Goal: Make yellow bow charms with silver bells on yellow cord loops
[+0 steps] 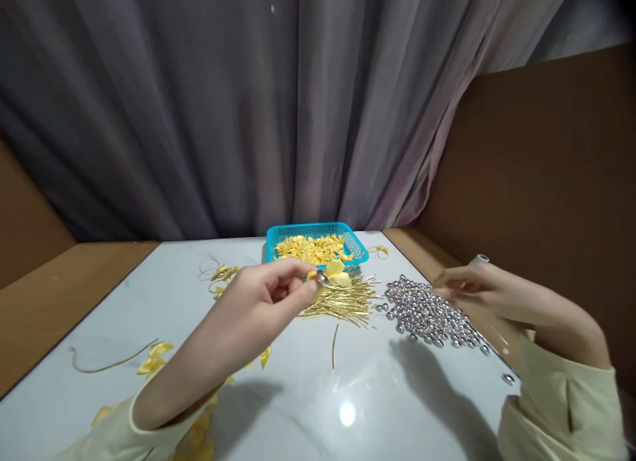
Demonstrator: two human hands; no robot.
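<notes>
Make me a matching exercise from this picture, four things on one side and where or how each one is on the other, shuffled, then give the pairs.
1 blue basket
2 bead pile
3 gold wire strips
4 left hand

A pinches a silver bead against a yellow ribbon piece
B lie bundled just before the basket
C sits loose on the table by the right hand
D holds yellow ribbon cuttings, far side

Pairs: 1-D, 2-C, 3-B, 4-A
</notes>
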